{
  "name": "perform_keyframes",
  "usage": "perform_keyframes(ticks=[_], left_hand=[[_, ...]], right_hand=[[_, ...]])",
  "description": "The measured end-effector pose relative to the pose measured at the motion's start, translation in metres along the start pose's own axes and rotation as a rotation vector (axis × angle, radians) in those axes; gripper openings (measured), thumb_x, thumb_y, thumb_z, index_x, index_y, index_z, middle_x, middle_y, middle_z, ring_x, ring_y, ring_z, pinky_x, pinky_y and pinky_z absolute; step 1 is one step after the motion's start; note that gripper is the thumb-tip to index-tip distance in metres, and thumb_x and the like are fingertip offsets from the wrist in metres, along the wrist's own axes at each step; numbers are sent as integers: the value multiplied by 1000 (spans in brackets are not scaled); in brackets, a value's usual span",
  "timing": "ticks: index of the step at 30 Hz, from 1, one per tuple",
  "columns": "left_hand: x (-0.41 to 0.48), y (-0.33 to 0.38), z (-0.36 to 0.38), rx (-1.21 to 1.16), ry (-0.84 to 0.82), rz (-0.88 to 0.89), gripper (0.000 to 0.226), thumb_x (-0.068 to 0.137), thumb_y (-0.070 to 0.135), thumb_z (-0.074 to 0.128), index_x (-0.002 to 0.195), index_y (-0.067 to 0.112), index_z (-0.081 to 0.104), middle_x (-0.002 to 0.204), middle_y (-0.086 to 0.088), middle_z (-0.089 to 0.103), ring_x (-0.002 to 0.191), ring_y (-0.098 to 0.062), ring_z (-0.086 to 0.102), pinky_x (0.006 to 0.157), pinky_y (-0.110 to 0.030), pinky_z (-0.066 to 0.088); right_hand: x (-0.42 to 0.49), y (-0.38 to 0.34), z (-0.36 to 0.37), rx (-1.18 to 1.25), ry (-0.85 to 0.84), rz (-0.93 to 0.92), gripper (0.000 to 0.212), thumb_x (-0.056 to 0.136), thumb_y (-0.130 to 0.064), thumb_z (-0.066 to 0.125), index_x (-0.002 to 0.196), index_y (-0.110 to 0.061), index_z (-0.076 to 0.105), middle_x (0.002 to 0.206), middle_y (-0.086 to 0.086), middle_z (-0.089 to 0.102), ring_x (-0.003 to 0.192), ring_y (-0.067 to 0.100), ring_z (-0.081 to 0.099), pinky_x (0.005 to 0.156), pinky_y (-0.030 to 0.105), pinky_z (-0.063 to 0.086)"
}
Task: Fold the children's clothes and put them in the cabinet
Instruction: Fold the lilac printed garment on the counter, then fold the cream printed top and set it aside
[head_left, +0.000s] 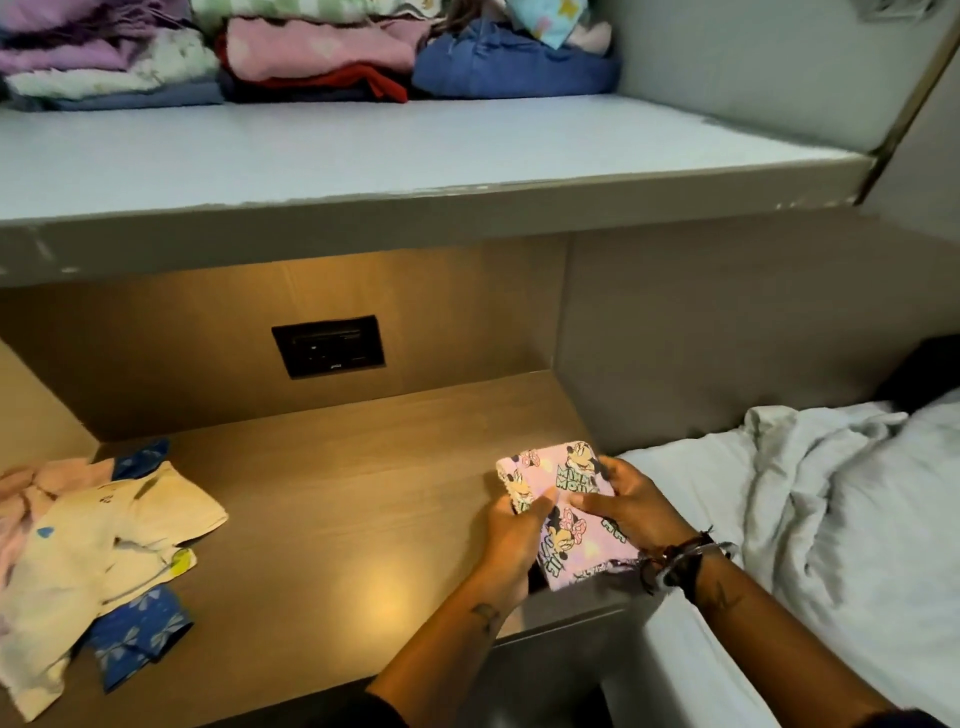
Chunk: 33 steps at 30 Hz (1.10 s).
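Note:
A small pink garment (569, 478) printed with cartoon mice is folded into a compact rectangle at the right end of the wooden counter (332, 493). My left hand (511, 545) grips its left edge, thumb on top. My right hand (631, 506) holds its right side, fingers pressed on the cloth. A loose pile of unfolded clothes (93, 551), cream, pink and blue with bows, lies at the counter's left end. Folded clothes (311, 52) in purple, pink, red and blue are stacked at the back of the white cabinet shelf (415, 156) above.
A black wall socket panel (328, 345) sits in the wooden back wall under the shelf. A bed with rumpled white sheets (831, 519) adjoins the counter on the right. The shelf's front half is bare.

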<state>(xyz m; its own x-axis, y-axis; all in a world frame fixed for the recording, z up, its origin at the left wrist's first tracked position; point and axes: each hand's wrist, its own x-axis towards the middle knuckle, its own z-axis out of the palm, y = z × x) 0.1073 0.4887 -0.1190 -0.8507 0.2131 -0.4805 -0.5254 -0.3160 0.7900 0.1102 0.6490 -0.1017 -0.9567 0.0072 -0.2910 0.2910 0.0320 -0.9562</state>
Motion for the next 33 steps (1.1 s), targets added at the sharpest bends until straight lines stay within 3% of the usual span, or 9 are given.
perform_keyframes(ticks=[5,7,9,12,14,16,24,29,33], left_hand=[[34,-26,22,367,123,117,44,90,1,64,130,15,54,129,-9,66,102,-20,68,66,-19,55],[37,-32,22,630,194,218,69,86,7,68,146,15,35,147,-12,48,128,-24,52,89,-27,53],[33,-37,14,1113,348,401,92,82,21,71,154,15,13,160,-14,17,146,-29,22,113,-42,34],[28,-42,-13,1609,253,679,71,89,35,55,153,24,24,162,-11,16,148,-32,19,115,-54,22],[28,-40,-36,1648,1,599,55,98,42,35,152,28,29,163,-5,17,150,-30,13,117,-53,9],[17,-32,-56,1607,-57,525,56,100,46,30,153,30,22,164,-1,10,151,-25,4,119,-51,2],[-65,47,-221,1526,470,627,66,94,30,47,154,24,19,162,-3,17,150,-21,13,118,-40,-2],[-111,102,-362,1549,866,333,76,90,36,57,154,20,19,161,-11,19,147,-32,19,119,-49,17],[-136,94,-428,1607,874,160,90,82,50,62,150,24,8,159,-11,14,143,-35,22,113,-54,30]], right_hand=[[27,33,-17,-550,155,-100,62,77,-21,77,131,-19,47,128,8,57,115,25,58,92,39,53],[27,44,-17,-940,297,-206,60,82,-27,69,136,-14,45,138,13,50,124,32,50,101,44,44],[21,56,-12,-1174,307,-380,54,88,-29,57,136,-9,47,145,15,45,130,34,46,105,46,39],[10,72,-5,-1342,158,-371,65,92,-55,30,142,-14,41,149,7,41,138,27,38,110,45,30],[12,79,-13,-1411,107,-361,84,87,-70,9,142,-16,41,148,7,44,137,26,39,109,47,30],[10,70,-15,-1471,48,-355,92,85,-72,-1,137,-15,50,141,8,52,132,27,45,104,56,33],[24,10,124,-1438,-2,-533,76,80,-65,31,137,-19,49,142,13,49,128,35,47,102,55,38],[42,-3,314,-1331,-252,-796,53,84,-55,40,126,-26,55,139,6,52,126,28,47,103,47,37],[63,6,431,-1363,-339,-884,35,82,-36,49,115,-27,58,127,0,59,116,24,51,93,41,40]])
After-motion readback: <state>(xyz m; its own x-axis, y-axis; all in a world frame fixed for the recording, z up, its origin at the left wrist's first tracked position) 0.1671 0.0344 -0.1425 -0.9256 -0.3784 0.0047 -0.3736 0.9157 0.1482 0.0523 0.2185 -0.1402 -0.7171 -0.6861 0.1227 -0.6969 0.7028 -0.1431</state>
